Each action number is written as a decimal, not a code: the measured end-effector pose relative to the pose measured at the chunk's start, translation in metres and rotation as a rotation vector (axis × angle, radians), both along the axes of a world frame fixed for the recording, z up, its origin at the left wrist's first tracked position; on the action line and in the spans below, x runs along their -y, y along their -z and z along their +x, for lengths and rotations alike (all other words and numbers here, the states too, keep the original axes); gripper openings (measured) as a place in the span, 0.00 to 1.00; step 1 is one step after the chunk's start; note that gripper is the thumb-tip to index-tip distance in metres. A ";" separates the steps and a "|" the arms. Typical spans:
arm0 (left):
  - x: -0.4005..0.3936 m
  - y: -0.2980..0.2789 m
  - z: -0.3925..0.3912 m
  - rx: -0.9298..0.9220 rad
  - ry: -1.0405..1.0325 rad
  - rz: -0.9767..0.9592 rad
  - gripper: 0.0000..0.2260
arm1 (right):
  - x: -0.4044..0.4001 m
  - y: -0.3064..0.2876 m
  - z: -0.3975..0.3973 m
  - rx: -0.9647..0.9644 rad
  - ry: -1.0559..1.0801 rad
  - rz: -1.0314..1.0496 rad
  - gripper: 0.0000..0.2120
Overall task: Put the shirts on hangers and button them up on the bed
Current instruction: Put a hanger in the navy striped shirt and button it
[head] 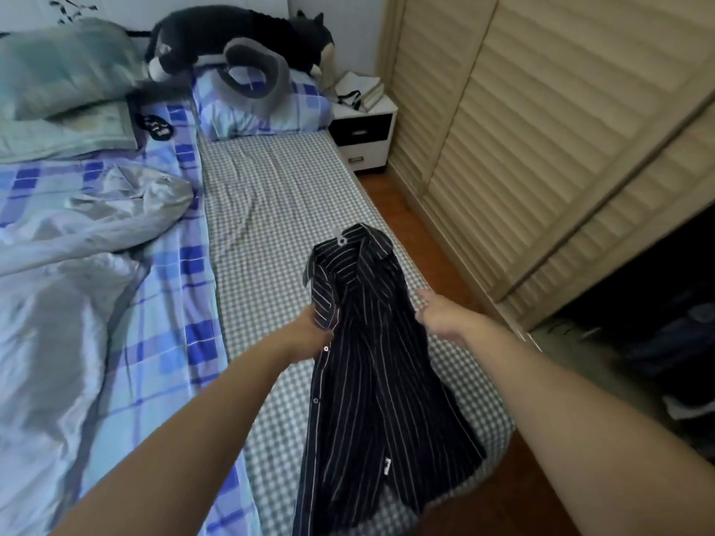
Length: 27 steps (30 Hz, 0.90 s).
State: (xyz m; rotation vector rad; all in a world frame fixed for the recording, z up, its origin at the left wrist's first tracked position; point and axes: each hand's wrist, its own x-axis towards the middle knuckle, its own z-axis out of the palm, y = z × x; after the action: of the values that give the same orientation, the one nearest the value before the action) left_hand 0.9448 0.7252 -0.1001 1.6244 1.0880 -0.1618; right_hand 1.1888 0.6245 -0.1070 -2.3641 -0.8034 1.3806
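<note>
A dark shirt with thin white stripes [371, 365] lies lengthwise on the checked bed sheet [267, 210], collar away from me. A grey hanger hook [341, 239] pokes out at the collar; the remainder of the hanger is hidden inside the shirt. My left hand [311, 334] grips the shirt's left front edge, beside the button placket. My right hand [439, 317] holds the right side of the shirt near the shoulder, its fingers partly hidden by the cloth. The shirt's front hangs open along the placket.
A rumpled pale blue plaid duvet [116, 288] covers the bed's left half. Pillows [255, 106], a neck cushion and a dark plush animal [240, 36] lie at the head. A white nightstand [363, 129] and a louvred wardrobe [541, 141] stand to the right, across a strip of wooden floor.
</note>
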 end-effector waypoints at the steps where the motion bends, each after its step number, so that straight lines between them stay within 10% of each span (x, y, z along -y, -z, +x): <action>1: 0.005 0.018 -0.006 -0.122 0.066 -0.059 0.25 | 0.008 0.008 -0.002 0.022 -0.098 -0.085 0.29; 7: 0.005 0.065 -0.021 -0.336 0.201 -0.056 0.16 | 0.065 0.033 0.028 0.064 -0.206 -0.409 0.22; 12: -0.016 0.029 0.021 -0.098 0.002 0.075 0.08 | 0.074 -0.008 0.066 0.151 -0.021 -0.193 0.10; 27: 0.212 -0.366 0.459 0.941 0.393 0.657 0.08 | 0.320 -0.391 0.365 1.188 0.284 0.317 0.11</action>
State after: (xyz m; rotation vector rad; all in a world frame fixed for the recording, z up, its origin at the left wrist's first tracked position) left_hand 1.4036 0.5135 0.2659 2.1221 0.0666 0.7153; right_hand 1.5537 0.3046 0.2838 -2.7165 -0.7683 -0.3717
